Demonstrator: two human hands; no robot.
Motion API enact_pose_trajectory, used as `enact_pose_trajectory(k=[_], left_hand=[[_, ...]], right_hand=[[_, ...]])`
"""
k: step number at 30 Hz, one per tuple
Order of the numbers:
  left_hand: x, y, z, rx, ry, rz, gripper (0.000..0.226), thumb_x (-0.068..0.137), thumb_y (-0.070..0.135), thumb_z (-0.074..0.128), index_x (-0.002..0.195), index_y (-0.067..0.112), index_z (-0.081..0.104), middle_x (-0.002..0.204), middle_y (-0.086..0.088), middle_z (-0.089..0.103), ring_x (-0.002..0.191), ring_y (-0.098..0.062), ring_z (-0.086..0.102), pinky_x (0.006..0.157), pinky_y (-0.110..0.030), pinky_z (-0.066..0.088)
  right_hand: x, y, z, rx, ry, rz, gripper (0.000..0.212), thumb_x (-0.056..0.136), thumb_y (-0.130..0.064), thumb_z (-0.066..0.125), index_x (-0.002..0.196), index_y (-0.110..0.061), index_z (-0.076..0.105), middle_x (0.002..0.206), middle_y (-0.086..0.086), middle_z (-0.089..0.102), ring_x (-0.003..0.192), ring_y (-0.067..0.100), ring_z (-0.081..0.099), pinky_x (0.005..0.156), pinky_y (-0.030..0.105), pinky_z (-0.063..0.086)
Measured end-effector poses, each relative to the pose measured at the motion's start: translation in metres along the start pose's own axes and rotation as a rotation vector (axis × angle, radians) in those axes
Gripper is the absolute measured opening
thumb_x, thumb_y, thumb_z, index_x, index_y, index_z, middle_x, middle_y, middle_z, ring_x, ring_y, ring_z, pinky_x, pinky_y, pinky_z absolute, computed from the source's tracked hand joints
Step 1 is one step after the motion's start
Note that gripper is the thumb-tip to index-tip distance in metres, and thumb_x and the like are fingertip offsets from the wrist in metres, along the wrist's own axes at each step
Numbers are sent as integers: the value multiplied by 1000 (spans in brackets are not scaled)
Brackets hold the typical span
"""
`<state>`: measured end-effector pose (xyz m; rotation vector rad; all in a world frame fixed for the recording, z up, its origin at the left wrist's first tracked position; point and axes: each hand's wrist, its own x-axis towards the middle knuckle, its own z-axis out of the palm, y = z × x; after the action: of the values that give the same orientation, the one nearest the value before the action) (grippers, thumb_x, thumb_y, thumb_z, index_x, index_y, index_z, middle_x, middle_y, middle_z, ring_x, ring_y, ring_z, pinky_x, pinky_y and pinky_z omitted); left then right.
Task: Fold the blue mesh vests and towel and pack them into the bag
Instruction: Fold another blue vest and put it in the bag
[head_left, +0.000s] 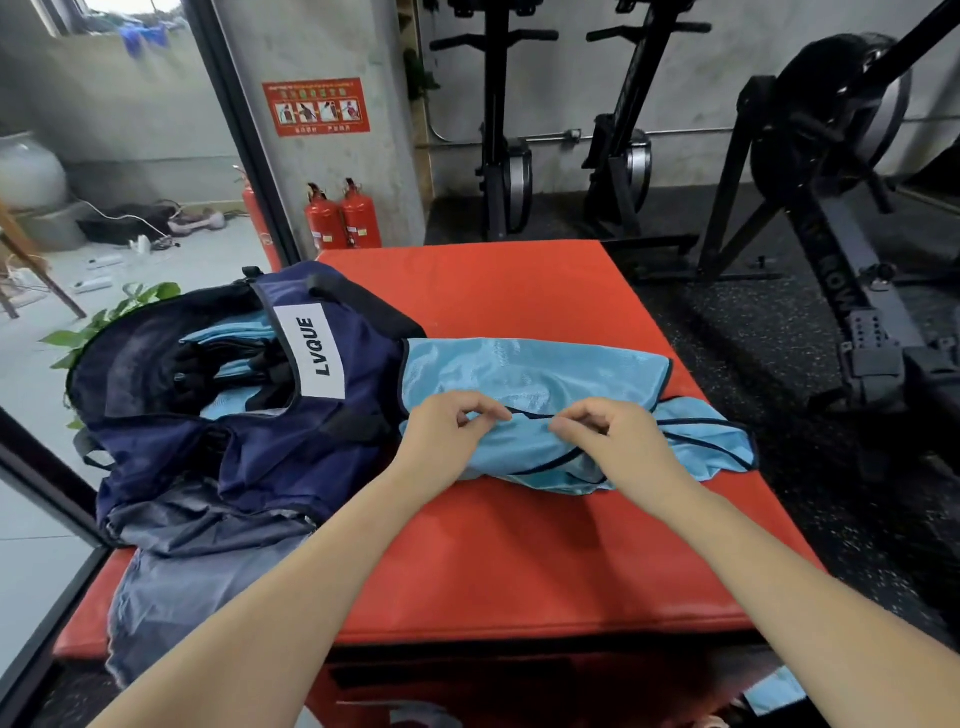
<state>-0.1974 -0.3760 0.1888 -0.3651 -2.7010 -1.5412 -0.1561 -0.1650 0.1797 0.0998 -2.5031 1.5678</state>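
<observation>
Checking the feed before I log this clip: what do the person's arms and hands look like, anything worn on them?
Both arms come in bare from the bottom edge, with no sleeve showing anywhere along the forearms. The left hand and right hand are bare too: no gloves, rings, watch or wristband visible, and no markings or cables on them.

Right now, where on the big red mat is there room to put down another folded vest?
The red padded mat is bare near the front edge, between the forearms, and at the far end beyond the light blue mesh vest. The left side is crowded by the open navy bag. Both hands, left and right, pinch the vest mid-mat.
</observation>
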Motion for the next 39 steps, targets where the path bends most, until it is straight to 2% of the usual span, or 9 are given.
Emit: enact_pose_trajectory(k=[4, 6, 9, 12, 18, 23, 32, 35, 39], left_hand=[[-8, -11, 11, 376, 125, 318, 22, 91, 8, 63, 93, 26, 75, 100, 11, 62, 96, -12, 54, 88, -30, 44], [-19, -12, 22, 387, 149, 448, 16, 90, 18, 64, 100, 25, 74, 100, 12, 58, 97, -9, 51, 91, -34, 45], [-40, 0, 39, 329, 17, 419, 27, 86, 44, 71, 105, 25, 71, 98, 16, 54, 82, -1, 49, 81, -26, 49], [-44, 4, 52, 404, -14, 401, 38, 80, 54, 73, 106, 26, 71, 101, 12, 58, 89, -6, 57, 76, -20, 43], [-40, 8, 53, 403, 64, 409, 17, 86, 26, 69, 102, 22, 70, 97, 8, 64, 92, -13, 60, 78, -33, 51], [-36, 8, 38, 390, 89, 331, 14, 89, 21, 61, 101, 26, 66, 91, 13, 67, 89, -10, 61, 79, -29, 47], [-30, -3, -11, 423, 241, 345, 21, 92, 13, 58, 107, 24, 68, 101, 12, 68, 92, -12, 63, 82, -30, 50], [-32, -5, -26, 393, 290, 343, 23, 93, 10, 58, 109, 21, 70, 105, 9, 68, 99, -12, 63, 88, -30, 50], [-42, -5, -44, 411, 346, 373, 27, 90, 2, 58, 107, 17, 72, 105, 6, 66, 98, -11, 61, 88, -20, 42]], right_hand=[[0, 13, -8, -73, 8, 59, 7, 83, -29, 79, 82, -30, 72, 79, -12, 74, 75, -1, 65, 67, 13, 43], [-1, 17, -7, -87, -5, 80, 10, 82, -27, 81, 81, -29, 71, 78, -13, 74, 75, -2, 66, 66, 13, 44], [-2, 18, -7, -41, -9, 96, 10, 81, -24, 82, 81, -27, 72, 78, -12, 74, 77, 2, 68, 74, 19, 49], [-6, 11, -9, 86, -39, 114, 9, 82, -22, 81, 86, -18, 74, 83, -5, 76, 82, 8, 71, 79, 21, 52], [-10, -1, -18, 223, -90, 154, 27, 76, -25, 85, 98, -15, 73, 93, 3, 77, 91, 13, 72, 85, 22, 53], [-12, -2, -34, 166, -132, 143, 36, 67, -17, 90, 99, -20, 74, 97, -1, 75, 92, 5, 69, 81, 17, 52], [-18, -5, -66, -158, 93, -18, 14, 77, -13, 83, 85, -23, 78, 78, -10, 75, 71, 1, 63, 68, 14, 49], [-22, -6, -80, -129, 168, -40, 14, 78, -13, 83, 83, -25, 78, 73, -11, 73, 60, -2, 57, 60, 9, 45], [-30, -4, -94, -154, 268, -85, 17, 78, -9, 81, 80, -24, 74, 79, -9, 72, 70, 2, 60, 68, 11, 46]])
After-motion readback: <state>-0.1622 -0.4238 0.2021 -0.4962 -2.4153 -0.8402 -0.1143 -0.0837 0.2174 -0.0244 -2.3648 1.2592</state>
